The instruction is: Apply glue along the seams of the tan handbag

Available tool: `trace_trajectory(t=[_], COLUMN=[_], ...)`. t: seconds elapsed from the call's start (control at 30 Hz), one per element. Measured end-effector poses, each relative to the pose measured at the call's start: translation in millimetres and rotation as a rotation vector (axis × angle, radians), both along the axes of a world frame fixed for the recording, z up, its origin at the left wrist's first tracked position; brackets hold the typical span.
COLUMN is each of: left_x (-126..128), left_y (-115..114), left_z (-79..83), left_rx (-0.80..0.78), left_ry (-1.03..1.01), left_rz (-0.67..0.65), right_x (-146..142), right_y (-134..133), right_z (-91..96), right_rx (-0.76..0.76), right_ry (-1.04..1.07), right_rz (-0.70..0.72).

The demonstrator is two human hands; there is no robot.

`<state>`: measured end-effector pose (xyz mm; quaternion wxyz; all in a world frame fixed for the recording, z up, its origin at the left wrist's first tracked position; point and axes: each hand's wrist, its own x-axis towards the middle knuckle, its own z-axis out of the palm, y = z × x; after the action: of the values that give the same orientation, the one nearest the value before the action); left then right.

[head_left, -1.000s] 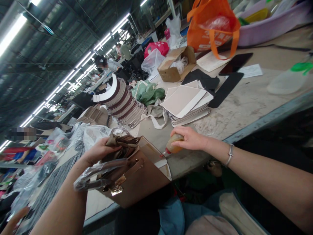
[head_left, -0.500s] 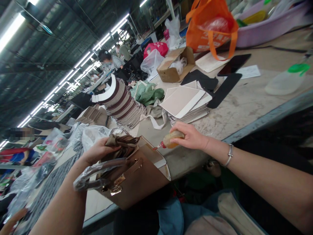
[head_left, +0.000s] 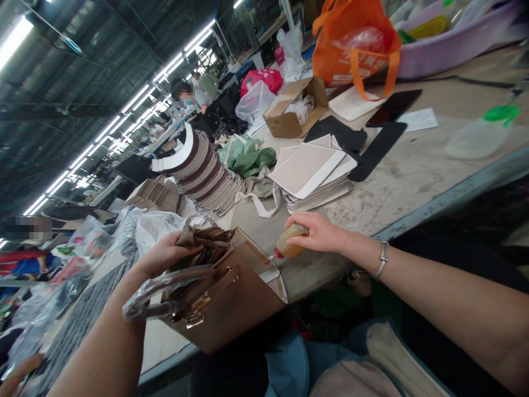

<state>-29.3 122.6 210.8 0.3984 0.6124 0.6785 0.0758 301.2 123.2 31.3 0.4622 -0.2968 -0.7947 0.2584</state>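
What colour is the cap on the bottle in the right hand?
The bottle has a red cap, seen in the head view.

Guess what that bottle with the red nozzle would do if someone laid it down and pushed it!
The bottle would probably roll, since its body looks rounded. It might swing in a curve, because it narrows toward the red nozzle. It's likely fairly light: the right hand alone holds it tilted.

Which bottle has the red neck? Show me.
The yellowish bottle in the right hand; the pale bottle on the table has a green top.
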Motion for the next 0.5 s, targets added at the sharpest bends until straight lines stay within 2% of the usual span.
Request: trace_trajectory(t=[0.1,0.2,0.4,0.5], left_x=[0,1,5,5], left_y=[-1,-2,-1,-1], left_z=[0.5,1.1,2.8,2.2], left_rx=[-0.017,-0.013,-0.019,0.001], left_ry=[-0.012,0.0,0.016,0.013], left_rz=[-0.01,-0.007,-0.006,0.01], right_x=[-8,-14,-7,-4], right_y=[2,5,5,2], right_z=[3.0,0.1,-15.9,-18.1], right_rx=[-0.053,-0.085,-0.161,-0.206], right_ry=[0.106,0.106,0.009,-0.032], right_rz=[-0.074,-0.108,-0.064,-0.034])
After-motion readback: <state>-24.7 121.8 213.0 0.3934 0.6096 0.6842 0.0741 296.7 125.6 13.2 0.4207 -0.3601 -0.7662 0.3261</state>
